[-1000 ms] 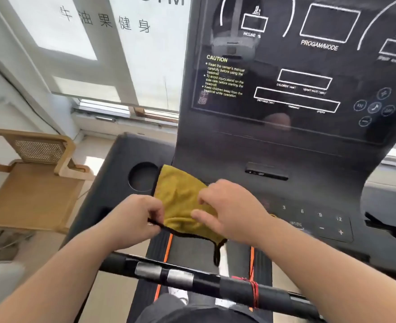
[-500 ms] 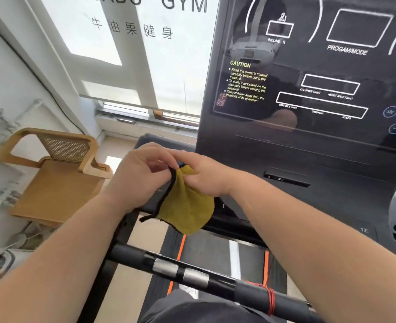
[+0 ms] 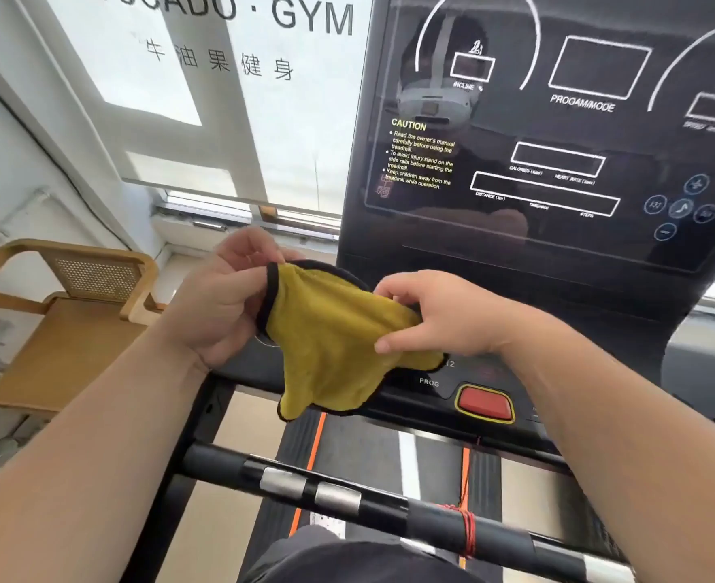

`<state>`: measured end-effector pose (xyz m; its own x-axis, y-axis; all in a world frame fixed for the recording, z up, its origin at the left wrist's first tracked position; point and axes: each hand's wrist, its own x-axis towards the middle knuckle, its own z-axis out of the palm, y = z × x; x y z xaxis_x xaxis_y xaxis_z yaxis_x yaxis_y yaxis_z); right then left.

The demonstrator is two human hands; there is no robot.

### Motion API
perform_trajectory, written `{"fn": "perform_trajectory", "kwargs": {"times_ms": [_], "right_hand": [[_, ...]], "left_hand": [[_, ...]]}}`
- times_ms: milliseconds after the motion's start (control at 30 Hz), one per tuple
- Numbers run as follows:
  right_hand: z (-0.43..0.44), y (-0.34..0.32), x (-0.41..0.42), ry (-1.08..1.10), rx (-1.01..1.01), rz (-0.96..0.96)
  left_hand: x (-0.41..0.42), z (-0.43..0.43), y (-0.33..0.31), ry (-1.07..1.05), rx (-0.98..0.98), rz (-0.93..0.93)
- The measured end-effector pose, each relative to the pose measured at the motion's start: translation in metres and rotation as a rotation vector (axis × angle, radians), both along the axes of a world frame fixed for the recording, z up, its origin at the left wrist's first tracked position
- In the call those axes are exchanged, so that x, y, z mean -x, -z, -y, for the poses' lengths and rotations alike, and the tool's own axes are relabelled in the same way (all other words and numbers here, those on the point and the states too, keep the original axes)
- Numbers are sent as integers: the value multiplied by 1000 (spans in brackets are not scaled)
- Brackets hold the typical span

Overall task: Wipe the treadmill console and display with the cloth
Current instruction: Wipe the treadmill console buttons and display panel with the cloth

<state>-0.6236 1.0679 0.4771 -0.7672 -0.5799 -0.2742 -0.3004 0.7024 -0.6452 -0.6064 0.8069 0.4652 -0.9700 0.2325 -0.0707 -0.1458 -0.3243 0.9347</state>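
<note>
A yellow cloth [image 3: 330, 342] with a black hem hangs in the air in front of the treadmill console [image 3: 515, 296]. My left hand [image 3: 221, 305] pinches its upper left edge. My right hand [image 3: 440, 317] grips its right side, so the cloth is stretched between both hands. Its lower corners droop over the console's front lip near the PROG label. The dark glossy display [image 3: 557, 132] rises above and behind my hands, with white outlines and yellow CAUTION text. Neither hand touches the display.
A red stop button [image 3: 484, 403] sits on the console's front edge, right of the cloth. A black handlebar [image 3: 347, 498] with silver sensors crosses below my arms. A wooden chair [image 3: 65, 313] stands at the left by the window. The treadmill belt [image 3: 368, 460] lies underneath.
The cloth was lifted off the console's left side. Both hands raised it and then pulled it apart, spreading it wider between them. The view shifted left then back toward the console.
</note>
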Motion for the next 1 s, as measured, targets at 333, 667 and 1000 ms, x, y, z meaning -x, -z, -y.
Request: {"fn": "perform_trajectory", "kwargs": {"times_ms": [333, 667, 1000], "right_hand": [[-44, 18, 12, 223, -261, -126], [58, 124, -41, 206, -287, -316], [14, 155, -59, 502, -617, -407]], "left_hand": [[13, -32, 40, -175, 327, 210], [20, -41, 98, -265, 866, 144], [29, -21, 106, -97, 850, 40]]}}
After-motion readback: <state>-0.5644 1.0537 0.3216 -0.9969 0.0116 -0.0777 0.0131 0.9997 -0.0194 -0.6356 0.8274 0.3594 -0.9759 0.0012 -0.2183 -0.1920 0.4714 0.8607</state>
